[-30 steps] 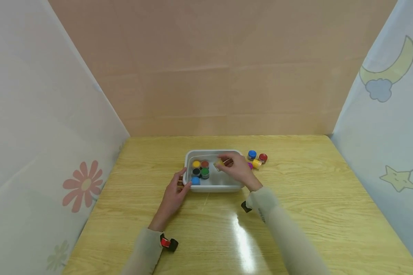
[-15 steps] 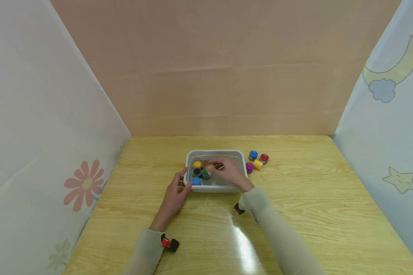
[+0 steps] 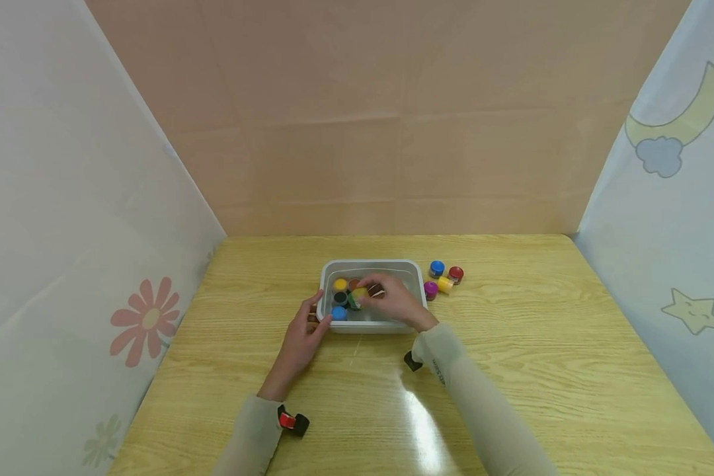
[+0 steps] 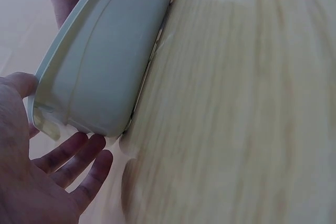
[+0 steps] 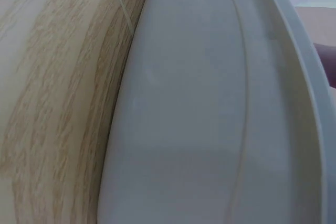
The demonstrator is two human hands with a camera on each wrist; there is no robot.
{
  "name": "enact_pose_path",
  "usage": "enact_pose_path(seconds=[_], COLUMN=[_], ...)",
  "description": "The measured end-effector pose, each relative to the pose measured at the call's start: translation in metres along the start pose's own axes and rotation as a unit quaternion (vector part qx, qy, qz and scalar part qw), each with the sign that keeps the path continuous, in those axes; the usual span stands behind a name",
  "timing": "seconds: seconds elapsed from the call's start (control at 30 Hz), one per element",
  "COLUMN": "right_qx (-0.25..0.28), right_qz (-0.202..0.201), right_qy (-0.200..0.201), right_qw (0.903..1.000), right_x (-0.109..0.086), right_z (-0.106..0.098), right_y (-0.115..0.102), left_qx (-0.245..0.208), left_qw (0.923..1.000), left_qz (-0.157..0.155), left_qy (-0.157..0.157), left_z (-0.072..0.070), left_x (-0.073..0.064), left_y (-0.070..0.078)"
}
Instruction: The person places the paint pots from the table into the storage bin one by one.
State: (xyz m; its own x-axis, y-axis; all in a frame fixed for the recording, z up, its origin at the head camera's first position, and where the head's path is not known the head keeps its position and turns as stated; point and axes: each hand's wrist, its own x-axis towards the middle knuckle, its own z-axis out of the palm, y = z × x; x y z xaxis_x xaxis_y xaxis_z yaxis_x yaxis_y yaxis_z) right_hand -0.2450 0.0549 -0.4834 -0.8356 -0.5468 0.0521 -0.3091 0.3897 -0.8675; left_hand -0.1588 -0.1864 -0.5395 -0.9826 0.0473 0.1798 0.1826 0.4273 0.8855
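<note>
Tray [image 3: 373, 326] holds small jars [image 3: 340, 297], yellow, black and blue among them.

The tray [image 3: 369, 327] stands on the table [image 3: 523, 344] toward its far edge, before the back wall [image 3: 357, 119]. The left hand [image 3: 300, 334] is at the tray's left end, the right hand [image 3: 394, 303] over its middle. In the tray's left half are jars [image 3: 340, 297]: two behind, two between, one in front; the held jar [image 3: 361, 293] is beside the right-hand ones. Right of the tray lie four loose jars [image 3: 445, 285], two behind two.
</note>
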Motion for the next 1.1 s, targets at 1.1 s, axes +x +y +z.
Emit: enact_pose_path(seconds=[1.1], right_qx=[-0.064], right_qz=[0.015], right_qy=[-0.088], right_qw=[0.9940], right_x=[0.0057], right_z=[0.0050], right_y=[0.0016], left_qx=[0.001], left_qw=[1.0000], left_qz=[0.004], left_qy=[-0.004], left_z=[-0.0010], left_x=[-0.0009], left_y=[-0.0011])
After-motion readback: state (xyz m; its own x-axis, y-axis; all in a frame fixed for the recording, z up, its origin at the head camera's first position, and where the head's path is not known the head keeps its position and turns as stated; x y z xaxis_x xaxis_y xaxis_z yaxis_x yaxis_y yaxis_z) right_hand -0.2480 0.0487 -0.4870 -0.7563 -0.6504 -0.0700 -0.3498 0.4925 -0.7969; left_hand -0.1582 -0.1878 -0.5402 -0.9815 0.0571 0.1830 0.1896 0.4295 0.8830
